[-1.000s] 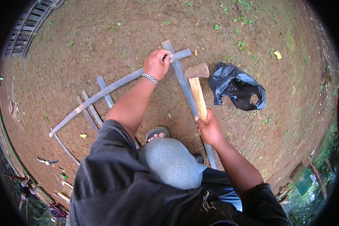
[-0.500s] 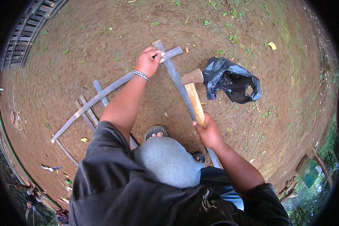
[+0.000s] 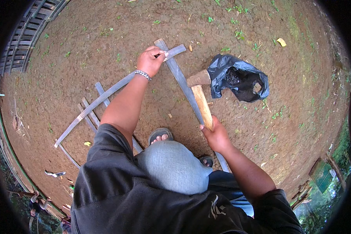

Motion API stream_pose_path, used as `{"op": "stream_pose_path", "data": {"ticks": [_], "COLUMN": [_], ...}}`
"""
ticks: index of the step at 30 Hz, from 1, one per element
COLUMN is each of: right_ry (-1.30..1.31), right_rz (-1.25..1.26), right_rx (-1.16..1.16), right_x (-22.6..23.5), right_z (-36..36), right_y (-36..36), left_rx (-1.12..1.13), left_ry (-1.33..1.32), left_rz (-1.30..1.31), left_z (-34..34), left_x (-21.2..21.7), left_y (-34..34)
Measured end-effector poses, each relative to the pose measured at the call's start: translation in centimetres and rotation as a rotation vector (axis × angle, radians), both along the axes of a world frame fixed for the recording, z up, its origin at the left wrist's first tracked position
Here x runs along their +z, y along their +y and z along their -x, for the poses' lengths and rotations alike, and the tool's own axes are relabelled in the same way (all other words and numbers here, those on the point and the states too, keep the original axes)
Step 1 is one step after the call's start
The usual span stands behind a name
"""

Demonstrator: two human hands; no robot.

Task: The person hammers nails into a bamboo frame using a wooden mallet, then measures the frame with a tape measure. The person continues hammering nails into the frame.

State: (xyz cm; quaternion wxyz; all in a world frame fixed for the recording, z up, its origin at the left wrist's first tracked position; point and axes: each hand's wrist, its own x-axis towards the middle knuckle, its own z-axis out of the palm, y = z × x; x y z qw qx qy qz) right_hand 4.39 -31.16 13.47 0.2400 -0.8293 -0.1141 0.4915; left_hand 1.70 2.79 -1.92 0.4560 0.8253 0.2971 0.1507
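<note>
Where two grey wooden slats cross, my left hand (image 3: pixel 151 60) is closed in a pinch over the joint. A small dark thing like a nail (image 3: pixel 157 55) shows between its thumb and finger. The long curved slat (image 3: pixel 115 89) runs down to the left beneath my left forearm; the other slat (image 3: pixel 177 74) slants down toward my feet. My right hand (image 3: pixel 217 135) is wrapped round the wooden handle of a hatchet (image 3: pixel 202 103). Its rusty head (image 3: pixel 199 78) hangs over the slanting slat, close to the plastic bag.
An open black plastic bag (image 3: pixel 241 78) with thin dark pieces lies on the bare soil at right. More slats (image 3: pixel 102 91) lie under the curved one. A knife-like tool (image 3: pixel 55 173) is at lower left. A slatted fence (image 3: pixel 25 39) stands at far left.
The view has shifted slightly. Both hands keep their grip at nearly the same places on the slats and the hatchet; the hatchet has hardly moved.
</note>
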Motion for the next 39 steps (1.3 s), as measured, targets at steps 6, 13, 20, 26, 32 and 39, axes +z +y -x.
{"op": "stream_pose_path", "data": {"ticks": [6,13,20,26,32,39], "right_ry": [-0.039,0.042,-0.081,-0.381,-0.411,-0.296], "right_rz": [0.032,0.034,-0.053,-0.253,-0.194,-0.055], "right_rx": [0.059,0.031,0.059,0.164,0.227,0.234], "right_x": [-0.5,-0.1,-2.2,-3.4,-6.1,-5.4], "right_z": [0.5,0.7,0.2,-1.6,-3.2,-2.9], "right_y": [-0.8,0.1,1.7,6.1,9.1,10.0], "left_rx": [0.041,0.026,0.009,-0.003,-0.003,-0.017], "left_ry": [-0.01,-0.052,-0.053,-0.037,-0.072,-0.052], "left_rz": [-0.167,-0.265,-0.33,-0.415,-0.424,-0.481], "left_z": [-0.2,-0.4,-0.4,-0.4,-0.5,-0.4], "left_x": [0.6,1.0,0.9,1.3,0.9,0.6], "left_y": [-1.2,-1.8,-1.8,-1.9,-1.7,-1.5]}}
